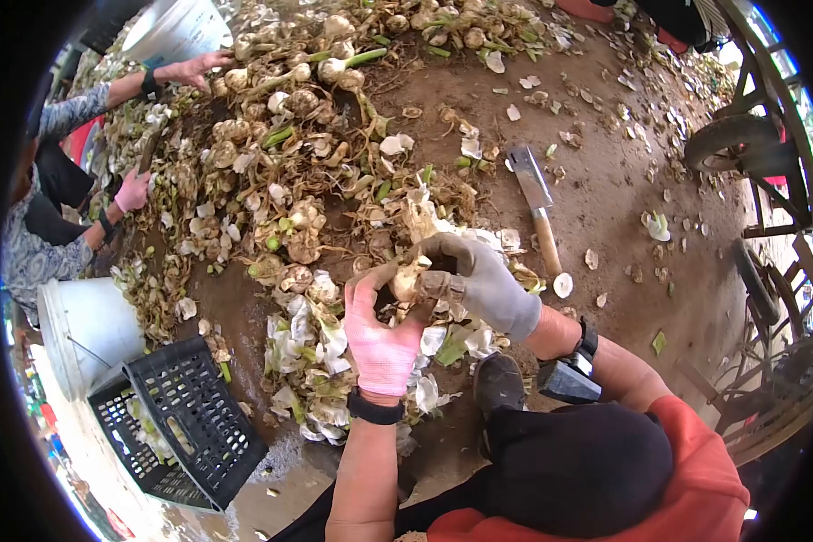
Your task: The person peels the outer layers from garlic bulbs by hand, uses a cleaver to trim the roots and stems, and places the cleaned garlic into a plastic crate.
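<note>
My left hand (381, 330), in a pink glove, is closed around a garlic bulb (406, 282). From the other side my right hand (483, 280), in a grey glove, grips the same bulb, its fingers at the top and side. Gloved fingers cover part of the bulb. Beneath both hands lie white peelings (307, 343) and leafy scraps. To the right, a cleaver (530, 179) with a wooden handle rests on the dirt, apart from my hands.
A large heap of garlic bulbs (303, 101) with stems and roots spreads ahead. A co-worker's hands (134, 190) are at its left side. A black crate (194, 411) and white bucket (90, 325) stand at lower left. A wheeled metal cart (741, 144) is at right.
</note>
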The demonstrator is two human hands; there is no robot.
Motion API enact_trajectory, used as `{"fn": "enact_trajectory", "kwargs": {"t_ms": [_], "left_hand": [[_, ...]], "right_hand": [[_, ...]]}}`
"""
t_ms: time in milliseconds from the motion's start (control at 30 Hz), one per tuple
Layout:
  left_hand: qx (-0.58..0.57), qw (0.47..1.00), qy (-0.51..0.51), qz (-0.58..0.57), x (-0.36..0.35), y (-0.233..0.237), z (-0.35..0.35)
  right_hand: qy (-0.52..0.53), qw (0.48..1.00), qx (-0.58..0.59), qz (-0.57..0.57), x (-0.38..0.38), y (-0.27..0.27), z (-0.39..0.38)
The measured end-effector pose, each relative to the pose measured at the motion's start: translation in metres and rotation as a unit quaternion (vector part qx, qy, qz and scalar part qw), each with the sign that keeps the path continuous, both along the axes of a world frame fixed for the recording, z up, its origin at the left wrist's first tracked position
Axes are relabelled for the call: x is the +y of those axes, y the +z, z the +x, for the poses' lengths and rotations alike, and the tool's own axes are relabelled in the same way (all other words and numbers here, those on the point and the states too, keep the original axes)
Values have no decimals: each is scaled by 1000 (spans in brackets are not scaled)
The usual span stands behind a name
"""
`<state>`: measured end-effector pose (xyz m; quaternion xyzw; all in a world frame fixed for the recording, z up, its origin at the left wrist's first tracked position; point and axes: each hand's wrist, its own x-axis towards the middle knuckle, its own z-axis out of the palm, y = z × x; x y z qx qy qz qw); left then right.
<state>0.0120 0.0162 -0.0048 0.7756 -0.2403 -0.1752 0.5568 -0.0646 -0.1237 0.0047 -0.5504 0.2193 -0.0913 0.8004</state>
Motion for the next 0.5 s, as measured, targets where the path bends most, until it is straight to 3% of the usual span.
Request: {"fn": "enact_trajectory", "kwargs": {"t_ms": [33,100,167,233,367,433,500], "left_hand": [[1,1000,-1,-1,-2,1,-3],[-115,993,-3,-9,-5,3,-6],[-120,993,10,-13,-5,3,-7],[-34,999,11,8,-1,3,-5],[-28,999,-10,35,3,1,-3],[66,997,-29,7,5,-1,-1],[83,995,-48,5,7,-6,2]], "right_hand": [[-1,1000,1,-1,-1,0,0],[11,999,37,-32,-2,6,1],[7,999,32,14,0,7,1],[13,996,49,-78,-2,4,-1],[47,993,59,-88,-12,8,-4],[56,975,60,-209,-14,5,-5],[65,976,76,-194,-17,12,-6]]}}
